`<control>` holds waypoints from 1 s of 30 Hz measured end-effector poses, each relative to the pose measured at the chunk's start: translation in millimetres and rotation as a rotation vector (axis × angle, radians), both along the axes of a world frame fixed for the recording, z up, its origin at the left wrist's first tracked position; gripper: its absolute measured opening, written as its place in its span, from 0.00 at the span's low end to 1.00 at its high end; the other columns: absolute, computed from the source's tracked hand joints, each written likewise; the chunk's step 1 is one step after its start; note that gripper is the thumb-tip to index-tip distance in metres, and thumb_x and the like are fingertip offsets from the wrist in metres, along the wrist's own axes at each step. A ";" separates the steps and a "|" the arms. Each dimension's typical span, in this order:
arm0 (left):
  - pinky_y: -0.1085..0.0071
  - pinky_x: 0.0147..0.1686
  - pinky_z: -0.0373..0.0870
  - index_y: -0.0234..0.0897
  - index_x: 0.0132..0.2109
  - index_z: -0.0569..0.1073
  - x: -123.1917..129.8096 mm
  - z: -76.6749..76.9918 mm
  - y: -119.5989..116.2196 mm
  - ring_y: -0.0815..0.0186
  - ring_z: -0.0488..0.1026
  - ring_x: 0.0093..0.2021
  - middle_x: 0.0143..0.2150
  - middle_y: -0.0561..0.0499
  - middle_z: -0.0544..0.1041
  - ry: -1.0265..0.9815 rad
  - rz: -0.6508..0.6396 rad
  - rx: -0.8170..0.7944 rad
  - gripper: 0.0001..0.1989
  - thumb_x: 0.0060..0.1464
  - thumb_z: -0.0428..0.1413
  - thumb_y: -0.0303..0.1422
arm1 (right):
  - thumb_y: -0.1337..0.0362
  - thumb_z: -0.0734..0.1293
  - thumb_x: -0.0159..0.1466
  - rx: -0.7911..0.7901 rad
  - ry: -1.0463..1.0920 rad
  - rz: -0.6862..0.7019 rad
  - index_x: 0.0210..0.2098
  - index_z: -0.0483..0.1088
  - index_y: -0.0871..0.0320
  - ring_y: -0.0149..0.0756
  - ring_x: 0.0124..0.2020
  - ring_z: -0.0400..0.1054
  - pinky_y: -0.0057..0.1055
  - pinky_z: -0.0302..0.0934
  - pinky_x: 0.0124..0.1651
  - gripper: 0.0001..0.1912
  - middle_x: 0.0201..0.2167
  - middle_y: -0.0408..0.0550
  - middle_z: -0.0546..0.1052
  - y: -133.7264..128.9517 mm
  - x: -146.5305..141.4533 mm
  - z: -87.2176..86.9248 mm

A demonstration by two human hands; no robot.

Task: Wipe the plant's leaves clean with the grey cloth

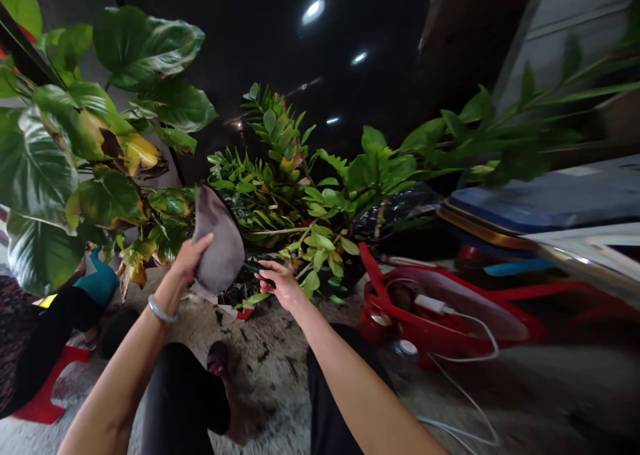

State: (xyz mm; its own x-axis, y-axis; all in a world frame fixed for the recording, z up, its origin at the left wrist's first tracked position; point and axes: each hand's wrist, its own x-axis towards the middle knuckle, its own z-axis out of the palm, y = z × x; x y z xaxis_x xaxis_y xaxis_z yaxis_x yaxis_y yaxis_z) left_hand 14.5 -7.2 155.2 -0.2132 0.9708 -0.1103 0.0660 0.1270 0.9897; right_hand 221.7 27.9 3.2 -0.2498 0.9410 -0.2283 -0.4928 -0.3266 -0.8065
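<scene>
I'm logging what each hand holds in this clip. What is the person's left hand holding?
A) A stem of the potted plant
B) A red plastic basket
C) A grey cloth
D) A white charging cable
C. The left hand closes on the lower edge of a grey cloth, which it holds up in front of the plant leaves.

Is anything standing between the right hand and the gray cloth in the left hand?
Nothing visible: the open right hand faces the gray cloth held by the left hand across a free gap, with the ZZ plant behind.
</scene>
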 end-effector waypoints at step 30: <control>0.67 0.37 0.74 0.33 0.43 0.81 -3.7 39.4 5.1 0.59 0.79 0.35 0.35 0.46 0.83 -0.052 -0.016 0.194 0.26 0.40 0.70 0.47 | 0.67 0.72 0.47 -0.002 -0.016 -0.023 0.35 0.74 0.58 0.28 0.16 0.67 0.25 0.64 0.20 0.14 0.22 0.44 0.79 -1.8 -2.1 -1.0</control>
